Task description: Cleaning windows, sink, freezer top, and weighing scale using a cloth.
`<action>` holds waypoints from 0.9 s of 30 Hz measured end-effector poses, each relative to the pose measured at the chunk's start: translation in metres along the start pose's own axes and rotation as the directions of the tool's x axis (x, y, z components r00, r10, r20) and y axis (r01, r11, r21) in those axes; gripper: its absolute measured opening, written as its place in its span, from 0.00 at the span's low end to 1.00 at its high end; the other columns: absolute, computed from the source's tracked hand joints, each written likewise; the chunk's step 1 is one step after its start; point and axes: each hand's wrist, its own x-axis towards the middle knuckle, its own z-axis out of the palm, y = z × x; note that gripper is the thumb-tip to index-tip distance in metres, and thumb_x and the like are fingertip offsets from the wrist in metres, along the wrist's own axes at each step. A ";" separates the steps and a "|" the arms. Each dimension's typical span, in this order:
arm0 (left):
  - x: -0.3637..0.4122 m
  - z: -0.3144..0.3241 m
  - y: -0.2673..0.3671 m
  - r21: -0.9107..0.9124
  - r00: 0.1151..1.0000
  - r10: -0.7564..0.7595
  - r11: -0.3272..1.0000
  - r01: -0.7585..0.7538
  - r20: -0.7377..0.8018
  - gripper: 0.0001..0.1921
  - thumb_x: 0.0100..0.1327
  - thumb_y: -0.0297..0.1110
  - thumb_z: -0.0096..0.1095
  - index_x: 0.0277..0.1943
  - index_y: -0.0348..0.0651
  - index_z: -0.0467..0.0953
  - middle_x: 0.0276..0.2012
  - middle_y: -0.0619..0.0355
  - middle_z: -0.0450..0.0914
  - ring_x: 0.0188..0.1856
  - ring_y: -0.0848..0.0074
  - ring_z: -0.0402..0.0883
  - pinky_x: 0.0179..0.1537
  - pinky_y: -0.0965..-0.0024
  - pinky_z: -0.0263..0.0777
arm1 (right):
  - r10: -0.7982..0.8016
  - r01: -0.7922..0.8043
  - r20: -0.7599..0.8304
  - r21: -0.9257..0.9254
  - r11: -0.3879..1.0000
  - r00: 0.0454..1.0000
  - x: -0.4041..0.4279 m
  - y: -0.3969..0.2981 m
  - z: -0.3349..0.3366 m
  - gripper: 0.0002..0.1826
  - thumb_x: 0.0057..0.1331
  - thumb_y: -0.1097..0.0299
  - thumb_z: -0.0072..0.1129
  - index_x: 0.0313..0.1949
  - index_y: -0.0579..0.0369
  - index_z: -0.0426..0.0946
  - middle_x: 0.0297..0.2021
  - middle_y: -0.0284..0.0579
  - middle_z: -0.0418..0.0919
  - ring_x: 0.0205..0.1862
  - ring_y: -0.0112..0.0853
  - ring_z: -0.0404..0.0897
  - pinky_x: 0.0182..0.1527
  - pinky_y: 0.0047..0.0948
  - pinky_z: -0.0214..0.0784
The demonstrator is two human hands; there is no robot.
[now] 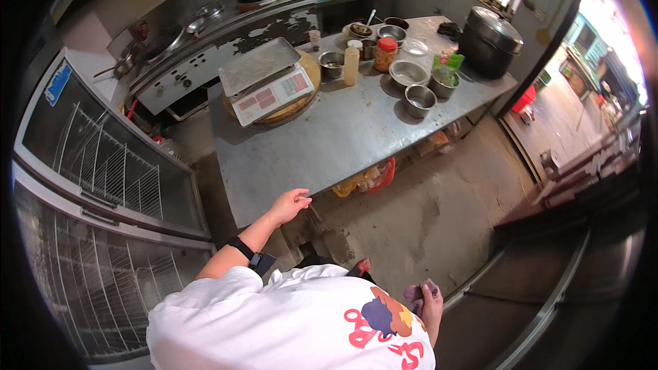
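My left hand [290, 206] hovers by the near edge of the steel-topped table [277, 156]. Its fingers are loosely bent and apart, and nothing shows in them. Low on the right, beside my shirt, my right hand [433, 302] grips a crumpled purple cloth [414, 294]. A digital scale [272, 93] with a metal pan rests on a round wooden chopping board [311, 74] on the table. Farther right stand a squeeze bottle [351, 67], a red-lidded jar [385, 55] and several metal bowls [408, 73].
A large lidded pot [488, 43] occupies the table's far right end. Behind is a stove counter [190, 74] with woks. Glass-doored refrigerators [110, 164] line my left. Bags [367, 177] sit under the table. To the right are a doorway [576, 92] and dark metal cabinets [519, 288].
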 end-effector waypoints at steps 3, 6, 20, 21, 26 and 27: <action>0.005 -0.007 -0.006 -0.040 0.995 0.011 0.999 -0.015 -0.101 0.21 0.64 0.33 0.56 0.58 0.36 0.66 0.41 0.55 0.80 0.42 0.77 0.77 0.47 0.76 0.69 | -0.247 0.232 0.000 -0.350 0.908 0.969 0.050 -0.031 0.004 0.16 0.63 0.61 0.55 0.43 0.62 0.72 0.34 0.41 0.75 0.31 0.25 0.73 0.34 0.25 0.67; -0.004 -0.015 -0.014 -0.178 0.986 -0.074 0.983 0.046 -0.151 0.21 0.65 0.35 0.53 0.59 0.38 0.65 0.45 0.59 0.78 0.43 0.81 0.76 0.42 0.78 0.68 | -0.099 0.123 0.113 -0.238 0.963 0.989 0.078 -0.078 0.011 0.15 0.65 0.62 0.53 0.45 0.61 0.70 0.30 0.40 0.74 0.28 0.24 0.72 0.32 0.24 0.67; 0.116 -0.193 -0.043 -0.456 0.641 -0.308 0.887 -0.073 -0.703 0.36 0.63 0.58 0.50 0.64 0.40 0.56 0.61 0.49 0.63 0.64 0.65 0.60 0.58 0.62 0.56 | 0.197 0.090 0.587 -0.423 0.902 0.785 0.235 -0.256 0.265 0.09 0.62 0.67 0.54 0.39 0.59 0.73 0.21 0.34 0.71 0.17 0.17 0.66 0.14 0.16 0.52; 0.133 -0.210 -0.040 -0.464 0.637 -0.316 0.882 -0.075 -0.703 0.36 0.63 0.58 0.50 0.64 0.40 0.56 0.61 0.49 0.63 0.64 0.65 0.60 0.58 0.62 0.56 | 0.208 0.129 0.642 -0.436 0.890 0.738 0.253 -0.274 0.306 0.14 0.62 0.68 0.54 0.45 0.60 0.72 0.26 0.35 0.73 0.20 0.18 0.68 0.16 0.16 0.55; 0.168 -0.266 -0.055 -0.498 0.696 -0.350 0.867 -0.012 -0.626 0.35 0.61 0.60 0.50 0.62 0.39 0.61 0.61 0.52 0.63 0.61 0.67 0.61 0.60 0.62 0.52 | 0.262 0.263 0.741 -0.509 0.820 0.619 0.301 -0.286 0.428 0.19 0.60 0.72 0.53 0.52 0.60 0.70 0.33 0.41 0.76 0.17 0.20 0.70 0.18 0.18 0.62; 0.176 -0.269 -0.048 -0.521 0.732 -0.355 0.853 0.000 -0.582 0.33 0.61 0.57 0.52 0.60 0.38 0.64 0.57 0.53 0.68 0.59 0.68 0.65 0.58 0.63 0.56 | 0.244 0.275 0.736 -0.507 0.817 0.632 0.310 -0.284 0.450 0.21 0.60 0.72 0.53 0.53 0.61 0.68 0.32 0.42 0.76 0.13 0.20 0.66 0.13 0.19 0.56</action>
